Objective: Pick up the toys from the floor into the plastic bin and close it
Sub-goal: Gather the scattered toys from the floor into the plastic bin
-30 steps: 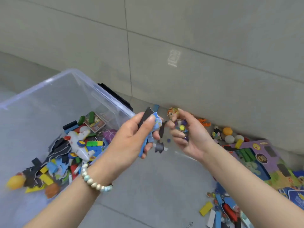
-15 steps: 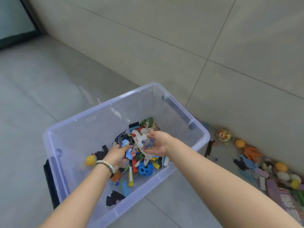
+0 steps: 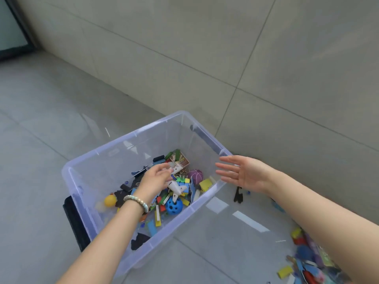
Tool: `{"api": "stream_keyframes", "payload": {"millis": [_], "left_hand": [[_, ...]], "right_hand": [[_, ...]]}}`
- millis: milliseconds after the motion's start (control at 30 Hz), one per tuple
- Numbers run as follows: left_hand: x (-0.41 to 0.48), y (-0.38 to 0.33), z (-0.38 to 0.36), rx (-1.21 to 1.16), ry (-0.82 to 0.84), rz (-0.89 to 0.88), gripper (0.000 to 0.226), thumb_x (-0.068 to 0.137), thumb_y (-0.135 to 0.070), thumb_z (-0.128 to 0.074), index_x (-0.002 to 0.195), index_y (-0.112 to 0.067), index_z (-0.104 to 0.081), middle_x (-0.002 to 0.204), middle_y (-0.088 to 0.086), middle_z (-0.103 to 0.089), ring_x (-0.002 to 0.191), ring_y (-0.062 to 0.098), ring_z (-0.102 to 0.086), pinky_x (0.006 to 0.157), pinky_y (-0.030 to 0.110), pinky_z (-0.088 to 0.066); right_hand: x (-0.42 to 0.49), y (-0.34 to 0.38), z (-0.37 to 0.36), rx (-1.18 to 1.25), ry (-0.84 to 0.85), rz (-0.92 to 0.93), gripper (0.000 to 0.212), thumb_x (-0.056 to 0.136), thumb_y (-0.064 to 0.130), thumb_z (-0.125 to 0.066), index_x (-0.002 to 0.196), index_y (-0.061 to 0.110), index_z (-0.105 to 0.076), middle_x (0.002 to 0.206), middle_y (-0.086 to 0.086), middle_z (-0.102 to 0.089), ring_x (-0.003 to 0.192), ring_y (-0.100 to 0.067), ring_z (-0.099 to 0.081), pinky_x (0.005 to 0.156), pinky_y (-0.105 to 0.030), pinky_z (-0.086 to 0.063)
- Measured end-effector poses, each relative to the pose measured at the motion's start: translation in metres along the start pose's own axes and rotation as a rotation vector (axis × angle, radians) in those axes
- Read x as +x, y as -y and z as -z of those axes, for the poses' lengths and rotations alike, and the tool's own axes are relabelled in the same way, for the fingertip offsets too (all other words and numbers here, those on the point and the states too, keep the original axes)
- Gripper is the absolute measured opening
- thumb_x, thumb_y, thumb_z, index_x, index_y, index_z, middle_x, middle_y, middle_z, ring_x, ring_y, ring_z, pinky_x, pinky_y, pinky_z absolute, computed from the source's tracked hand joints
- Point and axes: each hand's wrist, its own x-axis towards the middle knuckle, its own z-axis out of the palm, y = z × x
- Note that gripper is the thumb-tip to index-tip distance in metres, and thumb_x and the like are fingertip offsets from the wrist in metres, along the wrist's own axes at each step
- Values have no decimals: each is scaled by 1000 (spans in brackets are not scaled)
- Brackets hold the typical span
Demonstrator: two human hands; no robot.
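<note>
Bin [image 3: 123, 138]: clear smooth plastic, rectangular, open-topped, on grey tiled floor [image 3: 37, 124] by wall. Toys [image 3: 164, 198] piled inside: flat foam pcs, blocks, holed blue ball [image 3: 174, 206], yellow ball [image 3: 110, 200], white plane [image 3: 176, 189]. Loose toys [image 3: 305, 265] on floor at R. L hand [image 3: 152, 181] low inside bin over pile, beaded bracelet [image 3: 136, 201] on wrist; grip loose, spread, empty. R hand [image 3: 244, 175] above R rim, palm facing L, fingers straight; grip spread, empty.

Grey tiled floor [image 3: 41, 160]: clear plastic bin [image 3: 123, 139], loose toys [image 3: 307, 267] at right, black piece [image 3: 238, 195].
</note>
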Motion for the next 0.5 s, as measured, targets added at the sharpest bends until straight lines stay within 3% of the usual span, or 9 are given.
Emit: {"api": "stream_keyframes", "payload": {"millis": [133,267,400,500], "left_hand": [[-60,-55,-27,67,127,-157,20,93,-17,-56,113,-17,-56,112,4,-64,88,11,-61,74,22,-50],[-119,-87,-65,188,253,-244,24,92,-17,-58,115,-13,-57,110,6,-64,81,10,-61,72,22,-51],[-151,-87,-113,291,345,-191,23,91,-19,-59,113,-14,-56,110,4,-63,82,11,-61,73,23,-51],[-149,-72,-150,372,398,-114,34,92,-21,-57,124,-11,-52,116,4,-59,93,17,-61,74,22,-50]], "right_hand": [[-80,2,36,44,-88,59,30,97,19,-46,124,9,-56,125,-11,-61,112,-27,-59,95,-37,-47],[-150,-6,77,64,-180,111,32,97,19,-46,127,9,-54,124,-11,-61,105,-24,-61,88,-34,-50],[-177,-32,121,106,-228,122,24,97,19,-47,117,11,-57,127,-10,-58,94,-21,-62,77,-30,-52],[-172,-54,151,109,-259,96,28,96,18,-51,122,9,-55,129,-11,-57,97,-23,-62,78,-31,-51]]}}
